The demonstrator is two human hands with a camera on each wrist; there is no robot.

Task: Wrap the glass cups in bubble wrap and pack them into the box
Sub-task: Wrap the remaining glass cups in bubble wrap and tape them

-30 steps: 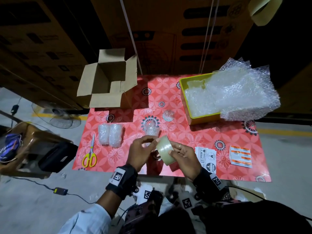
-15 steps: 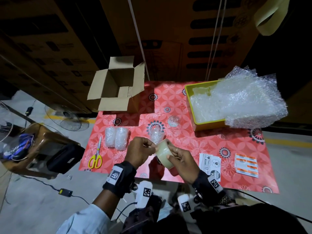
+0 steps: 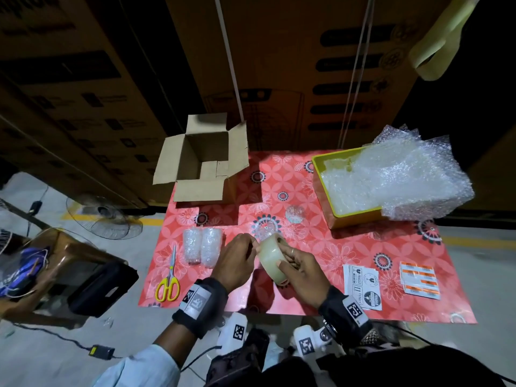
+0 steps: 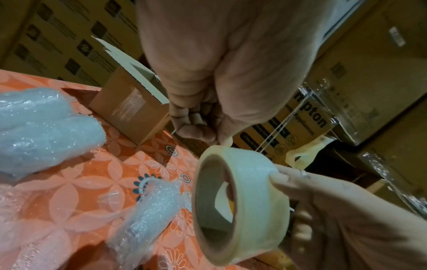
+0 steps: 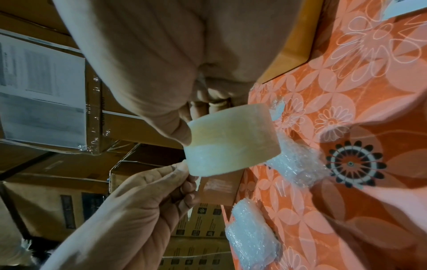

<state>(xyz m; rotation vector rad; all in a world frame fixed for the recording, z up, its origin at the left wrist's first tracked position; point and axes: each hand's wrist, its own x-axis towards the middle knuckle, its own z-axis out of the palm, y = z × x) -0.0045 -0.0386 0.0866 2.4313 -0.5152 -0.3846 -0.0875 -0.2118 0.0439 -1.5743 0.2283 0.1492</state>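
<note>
Right hand [image 3: 300, 272] grips tape roll [image 3: 272, 256] above desk [image 3: 335, 255], left hand [image 3: 236, 263] pinches at its edge; peel the end slowly, keep roll steady, then seal half-wrapped cup [image 3: 265, 233] lying just behind, box [image 3: 202, 166] open far-left.

One tape roll [image 3: 272, 256]; two wrapped cups [image 3: 202, 246] side by side, a third wrapped cup [image 3: 265, 233], one bare glass [image 3: 294, 213]; one open box [image 3: 202, 160]; one scissors [image 3: 168, 275]; one yellow tray [image 3: 339, 219]; two label sheets [image 3: 363, 286].
</note>
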